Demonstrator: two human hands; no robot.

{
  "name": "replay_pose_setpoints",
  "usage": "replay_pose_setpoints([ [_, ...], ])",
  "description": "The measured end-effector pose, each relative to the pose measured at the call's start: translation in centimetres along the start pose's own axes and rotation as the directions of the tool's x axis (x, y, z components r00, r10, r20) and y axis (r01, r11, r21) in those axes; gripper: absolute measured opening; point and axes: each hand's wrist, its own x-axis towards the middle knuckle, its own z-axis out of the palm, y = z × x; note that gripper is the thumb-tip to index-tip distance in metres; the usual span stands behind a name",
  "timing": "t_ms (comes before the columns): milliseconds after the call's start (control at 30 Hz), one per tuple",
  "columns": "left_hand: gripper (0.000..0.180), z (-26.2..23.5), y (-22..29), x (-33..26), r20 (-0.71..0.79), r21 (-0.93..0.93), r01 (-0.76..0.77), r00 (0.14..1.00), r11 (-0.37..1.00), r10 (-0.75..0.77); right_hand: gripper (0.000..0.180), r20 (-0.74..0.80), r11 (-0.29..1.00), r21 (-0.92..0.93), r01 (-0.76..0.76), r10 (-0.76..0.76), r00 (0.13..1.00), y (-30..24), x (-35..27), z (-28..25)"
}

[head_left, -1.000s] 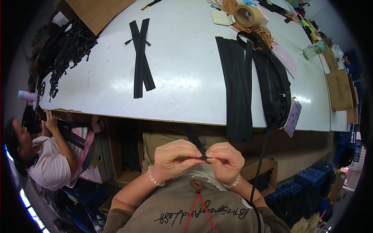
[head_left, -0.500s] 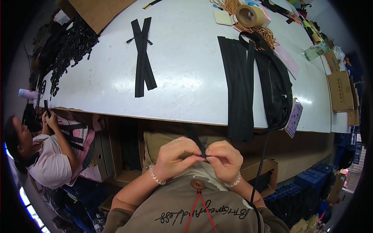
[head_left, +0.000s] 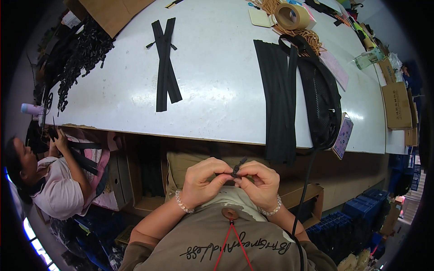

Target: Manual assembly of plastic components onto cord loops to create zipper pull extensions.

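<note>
Close to my body, in front of the table edge, both hands meet at a small black zipper piece (head_left: 238, 168) with a pull tab pointing up and away. My left hand (head_left: 203, 178) pinches it from the left side, thumb against fingertips. From the right, my right hand (head_left: 260, 180) pinches the same piece. The fingers cover most of it. On the table beyond lie two black zippers (head_left: 166, 67), crossed, with pulls sticking out near their far ends. To the right, a bundle of long black zipper strips (head_left: 275, 99) hangs slightly over the table's near edge.
Right of the strips sit a black mesh bag (head_left: 320, 95), a phone (head_left: 342, 137) and a tape roll (head_left: 289, 17) beside tan cord. A heap of black zipper pulls (head_left: 86, 56) lies at the left. A co-worker (head_left: 61, 176) sits there handling black pieces. A black cable (head_left: 306, 189) hangs by my right arm.
My hands have come slightly closer together around the zipper piece. Its pull tab now tilts up to the right, and the dark strip beyond the fingers shows less.
</note>
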Motion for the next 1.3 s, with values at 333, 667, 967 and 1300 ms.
replay_pose_setpoints([
  [333, 0.014, 0.1, 0.0, 0.0, 0.003, 0.015, -0.035, 0.999, 0.999, 0.035, 0.014, -0.009, 0.995, 0.101, -0.024, 0.025, 1.000, 0.3, -0.2, 0.1],
  [667, 0.013, 0.2, 0.0, 0.1, -0.005, 0.005, -0.038, 0.999, 0.999, 0.038, 0.012, -0.001, 0.992, 0.118, -0.035, 0.036, 0.999, 0.3, 0.0, 0.1],
  [967, 0.014, 0.6, -1.0, -0.6, -0.033, -0.056, 0.076, 0.996, 0.995, -0.078, 0.010, -0.012, 0.985, 0.132, -0.113, 0.116, 0.993, 0.9, -0.1, 0.1],
  [1300, 0.012, 1.3, -1.5, -1.8, -0.026, -0.407, 0.389, 0.900, 0.827, -0.436, 0.006, 0.047, 0.986, 0.085, -0.145, 0.141, 0.989, 1.5, 0.1, -0.3],
])
